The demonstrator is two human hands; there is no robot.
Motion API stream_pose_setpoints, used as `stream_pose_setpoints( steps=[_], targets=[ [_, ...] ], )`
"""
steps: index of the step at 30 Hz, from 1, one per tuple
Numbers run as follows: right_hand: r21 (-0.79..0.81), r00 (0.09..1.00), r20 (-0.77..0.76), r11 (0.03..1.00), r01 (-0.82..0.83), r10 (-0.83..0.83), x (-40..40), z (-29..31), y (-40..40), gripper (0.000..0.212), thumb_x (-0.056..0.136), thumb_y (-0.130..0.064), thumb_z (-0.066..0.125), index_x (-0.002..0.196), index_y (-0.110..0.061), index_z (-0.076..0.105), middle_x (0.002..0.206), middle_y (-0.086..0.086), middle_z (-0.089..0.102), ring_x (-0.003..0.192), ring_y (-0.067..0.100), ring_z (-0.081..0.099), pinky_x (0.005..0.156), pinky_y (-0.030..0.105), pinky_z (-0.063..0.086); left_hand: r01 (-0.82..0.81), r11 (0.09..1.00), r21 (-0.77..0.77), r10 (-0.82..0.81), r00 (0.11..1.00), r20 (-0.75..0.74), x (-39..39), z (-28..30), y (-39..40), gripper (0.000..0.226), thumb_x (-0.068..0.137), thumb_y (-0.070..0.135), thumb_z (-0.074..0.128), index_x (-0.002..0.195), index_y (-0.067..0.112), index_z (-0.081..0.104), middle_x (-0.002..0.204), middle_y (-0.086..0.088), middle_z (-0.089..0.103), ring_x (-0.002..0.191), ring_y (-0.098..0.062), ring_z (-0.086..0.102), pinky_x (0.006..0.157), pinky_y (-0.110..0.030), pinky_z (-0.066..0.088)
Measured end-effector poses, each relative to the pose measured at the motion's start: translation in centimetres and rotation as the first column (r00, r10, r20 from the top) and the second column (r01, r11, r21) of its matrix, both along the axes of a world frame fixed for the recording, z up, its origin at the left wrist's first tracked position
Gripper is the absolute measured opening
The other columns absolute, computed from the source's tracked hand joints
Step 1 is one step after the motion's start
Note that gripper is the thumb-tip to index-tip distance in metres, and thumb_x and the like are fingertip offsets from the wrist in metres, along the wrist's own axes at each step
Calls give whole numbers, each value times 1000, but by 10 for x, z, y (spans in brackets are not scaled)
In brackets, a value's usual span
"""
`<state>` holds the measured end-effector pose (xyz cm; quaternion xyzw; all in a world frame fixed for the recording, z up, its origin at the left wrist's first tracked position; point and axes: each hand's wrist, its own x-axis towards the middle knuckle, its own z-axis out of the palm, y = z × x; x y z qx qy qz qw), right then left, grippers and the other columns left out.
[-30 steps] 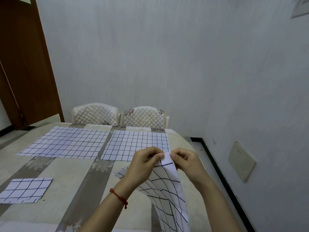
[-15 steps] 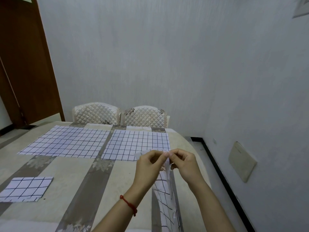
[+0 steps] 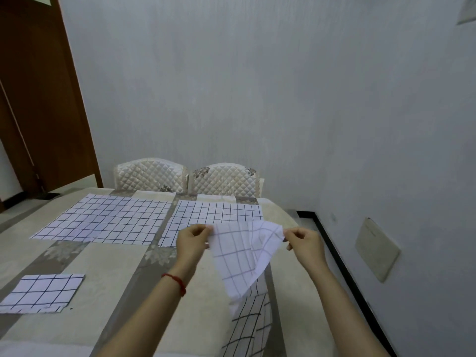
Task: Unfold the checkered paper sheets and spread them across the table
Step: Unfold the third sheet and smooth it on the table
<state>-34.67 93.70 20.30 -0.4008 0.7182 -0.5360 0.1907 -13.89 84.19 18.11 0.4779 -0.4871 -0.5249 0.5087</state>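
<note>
A white checkered sheet (image 3: 242, 256) hangs in the air above the table's right side, partly unfolded, its lower end drooping to the tabletop. My left hand (image 3: 192, 240) pinches its upper left corner. Its upper right corner is pinched by my right hand (image 3: 305, 242). Two unfolded sheets lie flat at the far end, one on the left (image 3: 103, 219) and one on the right (image 3: 216, 215). A folded sheet (image 3: 42, 292) rests at the near left.
The table (image 3: 108, 269) wears a beige cloth with grey-brown bands. Two quilted chairs (image 3: 188, 179) stand at its far edge. A brown door (image 3: 38, 99) is at the left; the wall runs close along the right.
My hands have pulled apart sideways, spreading the sheet's top edge open between them. Earlier they pinched it close together. The sheets on the table have not moved.
</note>
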Motion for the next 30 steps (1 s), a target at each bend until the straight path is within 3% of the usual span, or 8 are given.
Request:
stream_pose_setpoints(
  steps=[6, 9, 12, 15, 18, 23, 27, 30],
  targets=[
    [73, 993, -25, 991, 113, -111, -33, 15, -35, 19, 85, -12, 56, 73, -2, 68, 53, 3, 55, 50, 12, 49, 48, 23, 34, -77, 997, 31, 77, 997, -7, 30, 1, -58, 8, 85, 5, 58, 81, -1, 62, 72, -8, 61, 74, -25, 57, 58, -26, 52],
    [64, 984, -52, 983, 174, -170, -48, 24, -53, 18, 84, -9, 55, 74, 0, 67, 53, 2, 54, 52, 17, 50, 53, 25, 36, -115, 993, 36, 116, 993, -30, 43, 6, -85, 9, 84, 7, 60, 79, 1, 63, 78, -11, 63, 79, -28, 59, 67, -34, 51],
    [60, 969, -98, 970, 235, -229, -60, 28, -71, 24, 85, -9, 53, 75, 11, 63, 54, 12, 52, 58, 20, 49, 58, 31, 40, -164, 986, 28, 164, 986, -15, 51, 13, -106, 8, 83, 9, 62, 81, 2, 65, 87, -15, 64, 85, -29, 59, 75, -38, 51],
    [9, 966, -70, 968, 249, -248, -67, 30, -83, 21, 88, -10, 51, 77, 3, 64, 53, 8, 56, 50, 21, 51, 62, 34, 49, -222, 975, -15, 222, 975, 4, 56, 24, -124, 5, 81, 12, 64, 81, 8, 66, 90, -12, 64, 88, -26, 57, 88, -46, 52],
    [-94, 970, 37, 965, 244, -241, -73, 30, -88, 18, 90, -15, 51, 84, -2, 62, 57, 8, 60, 53, 21, 54, 54, 27, 44, -260, 962, -85, 262, 965, 11, 63, 41, -135, 12, 81, 14, 64, 90, 7, 68, 92, -9, 62, 91, -23, 55, 93, -47, 48],
    [-306, 954, 247, 921, 243, -170, -79, 19, -79, 14, 91, -9, 52, 82, -2, 59, 67, 11, 61, 45, 5, 64, 45, 14, 51, -241, 955, -170, 239, 970, -37, 83, 57, -128, 21, 84, 14, 61, 101, 2, 65, 86, -1, 63, 86, -17, 57, 86, -36, 48],
    [-400, 941, 325, 887, 231, -99, -71, -5, -49, 22, 92, -4, 49, 72, -10, 58, 54, -5, 69, 54, 2, 67, 53, 11, 53, -231, 945, -233, 239, 971, 5, 101, 42, -104, 20, 84, 11, 60, 101, 1, 65, 81, 3, 61, 80, -13, 57, 71, -21, 47],
    [-401, 925, 372, 886, 232, -74, -63, -32, -22, 22, 92, -3, 49, 72, -8, 58, 56, -12, 70, 58, 3, 68, 56, 12, 54, -209, 947, -243, 230, 971, 65, 114, 11, -77, 11, 83, 9, 62, 93, 4, 66, 76, 2, 62, 64, 5, 58, 62, -9, 46]
  ],
)
